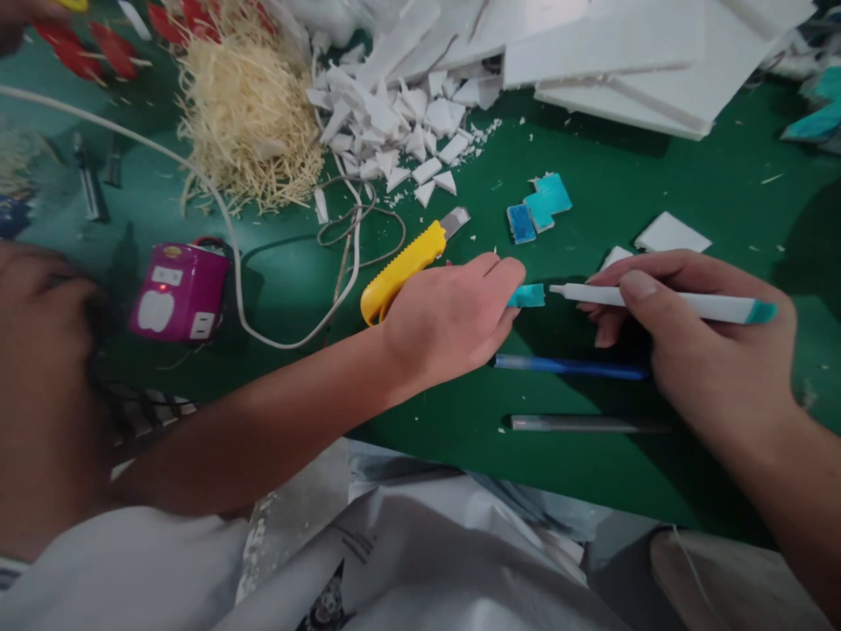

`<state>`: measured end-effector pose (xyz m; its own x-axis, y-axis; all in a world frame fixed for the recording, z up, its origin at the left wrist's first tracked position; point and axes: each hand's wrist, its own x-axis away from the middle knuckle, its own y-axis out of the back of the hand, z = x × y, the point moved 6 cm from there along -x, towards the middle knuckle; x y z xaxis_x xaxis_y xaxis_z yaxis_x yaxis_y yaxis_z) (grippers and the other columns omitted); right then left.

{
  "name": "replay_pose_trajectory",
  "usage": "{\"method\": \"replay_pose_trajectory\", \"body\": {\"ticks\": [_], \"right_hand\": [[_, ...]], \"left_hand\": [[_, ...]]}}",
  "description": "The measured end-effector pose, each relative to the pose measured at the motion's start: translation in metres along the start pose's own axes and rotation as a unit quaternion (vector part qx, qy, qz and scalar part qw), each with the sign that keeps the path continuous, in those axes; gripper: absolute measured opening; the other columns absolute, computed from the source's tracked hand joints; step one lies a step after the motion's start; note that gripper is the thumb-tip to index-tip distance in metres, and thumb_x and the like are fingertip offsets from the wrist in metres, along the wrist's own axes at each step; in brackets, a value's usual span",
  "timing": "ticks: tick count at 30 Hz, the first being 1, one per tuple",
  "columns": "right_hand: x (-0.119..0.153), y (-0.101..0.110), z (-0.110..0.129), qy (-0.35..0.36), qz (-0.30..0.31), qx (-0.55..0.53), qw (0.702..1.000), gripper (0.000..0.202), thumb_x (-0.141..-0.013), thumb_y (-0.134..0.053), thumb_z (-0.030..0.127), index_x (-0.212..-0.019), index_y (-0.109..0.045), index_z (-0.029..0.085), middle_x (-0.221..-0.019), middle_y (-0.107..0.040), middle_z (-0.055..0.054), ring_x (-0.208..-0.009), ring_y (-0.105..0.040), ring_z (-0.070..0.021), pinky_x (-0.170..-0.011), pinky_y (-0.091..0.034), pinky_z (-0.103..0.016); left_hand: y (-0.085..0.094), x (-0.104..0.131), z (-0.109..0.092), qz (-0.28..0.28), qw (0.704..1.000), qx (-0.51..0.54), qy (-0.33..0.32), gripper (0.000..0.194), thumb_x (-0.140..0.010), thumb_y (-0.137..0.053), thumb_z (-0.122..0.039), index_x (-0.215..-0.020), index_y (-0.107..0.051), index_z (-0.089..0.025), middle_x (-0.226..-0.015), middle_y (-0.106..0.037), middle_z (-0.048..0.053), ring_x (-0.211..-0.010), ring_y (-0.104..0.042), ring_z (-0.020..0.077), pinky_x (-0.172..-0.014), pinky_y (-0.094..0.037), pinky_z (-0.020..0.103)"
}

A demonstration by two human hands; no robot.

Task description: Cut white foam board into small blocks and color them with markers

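My left hand pinches a small teal-coloured piece, whose end sticks out past the fingertips. My right hand grips a white marker with a teal end; its tip points left, a short gap from the piece. Partly behind my left hand lies a yellow utility knife, blade out. Beyond my hands are teal pieces and a darker blue piece. White foam pieces lie past my right hand. Nearer me rest a blue pen and a grey pen.
White foam scraps and stacked foam sheets cover the back. Left of them sits a heap of pale thin sticks. A white cable curves near a magenta power adapter. Another person's arm rests at left.
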<state>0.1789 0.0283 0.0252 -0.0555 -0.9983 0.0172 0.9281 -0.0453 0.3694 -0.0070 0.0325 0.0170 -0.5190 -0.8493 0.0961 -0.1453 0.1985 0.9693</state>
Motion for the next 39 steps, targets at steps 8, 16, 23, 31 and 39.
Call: {"method": "replay_pose_trajectory", "body": {"ticks": [8, 16, 23, 31, 39], "right_hand": [[-0.0004, -0.0001, 0.0000, 0.003, 0.009, 0.024, 1.000, 0.021, -0.091, -0.070, 0.022, -0.074, -0.079, 0.028, -0.056, -0.068, 0.004, -0.052, -0.062, -0.0113, -0.056, -0.053, -0.026], [-0.0006, -0.0004, -0.0017, 0.006, 0.010, 0.004, 1.000, 0.023, -0.088, -0.069, 0.024, -0.067, -0.078, 0.027, -0.053, -0.068, 0.002, -0.047, -0.060, -0.0120, -0.047, -0.045, -0.026], [-0.0004, 0.0012, -0.0029, 0.020, 0.000, -0.002, 1.000, 0.020, -0.088, -0.071, 0.027, -0.070, -0.080, 0.028, -0.052, -0.066, 0.003, -0.046, -0.059, -0.0118, -0.046, -0.044, -0.026], [-0.0006, -0.0018, -0.0023, -0.001, 0.003, 0.005, 1.000, 0.020, -0.090, -0.071, 0.026, -0.072, -0.079, 0.029, -0.055, -0.067, 0.002, -0.049, -0.060, -0.0130, -0.049, -0.045, -0.028], [0.0003, -0.0002, -0.0028, 0.007, 0.019, 0.012, 1.000, 0.013, -0.094, -0.074, 0.029, -0.082, -0.080, 0.028, -0.057, -0.067, 0.003, -0.052, -0.060, -0.0131, -0.060, -0.053, -0.032]], "left_hand": [[-0.0002, -0.0011, -0.0011, 0.006, 1.000, -0.002, 0.005, 0.020, -0.105, -0.057, -0.028, -0.118, -0.068, -0.018, -0.112, -0.078, 0.005, -0.090, -0.077, 0.0230, -0.059, -0.041, 0.032], [0.0005, 0.0010, 0.0006, -0.011, 1.000, 0.006, 0.002, 0.026, -0.103, -0.063, -0.040, -0.114, -0.069, -0.017, -0.103, -0.077, 0.005, -0.084, -0.075, 0.0224, -0.058, -0.038, 0.033], [0.0021, 0.0033, 0.0029, -0.016, 0.999, 0.036, -0.005, 0.051, -0.097, -0.064, -0.033, -0.145, -0.058, -0.018, -0.107, -0.076, 0.004, -0.089, -0.075, 0.0210, -0.063, -0.045, 0.031], [-0.0001, 0.0023, 0.0000, 0.012, 1.000, 0.012, -0.014, 0.037, -0.101, -0.060, -0.034, -0.134, -0.068, -0.019, -0.106, -0.076, 0.005, -0.089, -0.076, 0.0243, -0.065, -0.046, 0.033], [0.0007, 0.0007, -0.0001, 0.013, 1.000, 0.017, -0.002, 0.036, -0.104, -0.064, -0.041, -0.133, -0.068, -0.019, -0.109, -0.075, 0.005, -0.089, -0.075, 0.0229, -0.062, -0.040, 0.032]]}}
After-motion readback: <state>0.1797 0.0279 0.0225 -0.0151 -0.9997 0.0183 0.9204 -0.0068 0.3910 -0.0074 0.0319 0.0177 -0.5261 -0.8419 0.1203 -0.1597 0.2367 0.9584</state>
